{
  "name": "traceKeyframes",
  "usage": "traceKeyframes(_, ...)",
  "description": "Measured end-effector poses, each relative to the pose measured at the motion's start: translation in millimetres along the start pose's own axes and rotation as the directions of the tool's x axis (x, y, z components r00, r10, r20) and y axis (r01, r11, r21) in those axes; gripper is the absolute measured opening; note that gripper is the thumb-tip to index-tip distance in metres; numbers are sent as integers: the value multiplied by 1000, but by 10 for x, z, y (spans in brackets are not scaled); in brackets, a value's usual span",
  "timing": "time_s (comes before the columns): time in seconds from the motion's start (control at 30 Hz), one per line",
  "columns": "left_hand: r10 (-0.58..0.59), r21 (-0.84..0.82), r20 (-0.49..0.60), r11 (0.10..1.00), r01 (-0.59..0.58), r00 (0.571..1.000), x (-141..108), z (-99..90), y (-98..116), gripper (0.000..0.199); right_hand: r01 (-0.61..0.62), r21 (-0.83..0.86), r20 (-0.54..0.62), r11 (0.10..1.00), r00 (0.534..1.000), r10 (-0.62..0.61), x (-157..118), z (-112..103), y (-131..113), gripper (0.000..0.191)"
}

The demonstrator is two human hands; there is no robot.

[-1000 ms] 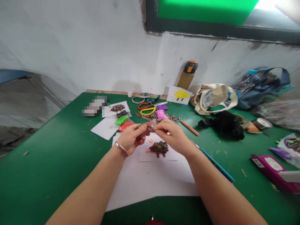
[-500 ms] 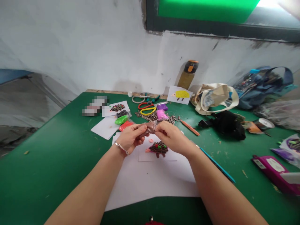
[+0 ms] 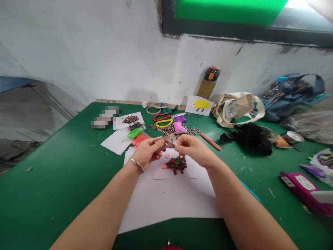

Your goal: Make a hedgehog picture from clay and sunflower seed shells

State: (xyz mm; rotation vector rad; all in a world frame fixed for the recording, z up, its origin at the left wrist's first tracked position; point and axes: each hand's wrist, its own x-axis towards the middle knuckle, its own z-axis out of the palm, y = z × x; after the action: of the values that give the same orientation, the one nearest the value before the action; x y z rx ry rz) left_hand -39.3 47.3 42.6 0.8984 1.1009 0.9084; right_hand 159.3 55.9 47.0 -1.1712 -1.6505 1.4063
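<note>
a brown packet [image 3: 169, 140] is held by the left hand [image 3: 147, 151], its end pinched by the right hand [image 3: 193, 147], farther off than the seed hedgehog [image 3: 177, 163] (on paper [image 3: 159, 174]). perhaps it is being opened; steadiness is needed next.

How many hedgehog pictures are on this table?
3 clearly: a seed hedgehog near the right hand, a second seed hedgehog back left, and a yellow hedgehog by the bottle. The cut-off seed piece at the right edge may be another.
</note>
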Motion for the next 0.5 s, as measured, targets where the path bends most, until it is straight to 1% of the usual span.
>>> traceKeyframes(0.1,-5,-15,-31,1000,5,1000,14,-5,-3,37,-25,211,11,977,1000,23,10,-48,10,17)
traceKeyframes(0.17,-5,-37,-78,999,2,997,25,-10,-5,37,-41,325,-20,945,999,50,16,-86,13,20)
traceKeyframes(0.23,5,-65,-101,998,-11,995,32,-8,-8,37,-57,416,-62,908,994,91,24,-122,19,22)
traceKeyframes(0.37,39,-89,-70,995,-46,997,25,27,-18,36,-52,520,-136,853,980,142,47,-171,60,25)
traceKeyframes(0.5,58,-82,-72,995,-64,996,16,58,-23,37,-47,552,-152,833,976,155,65,-190,105,25)
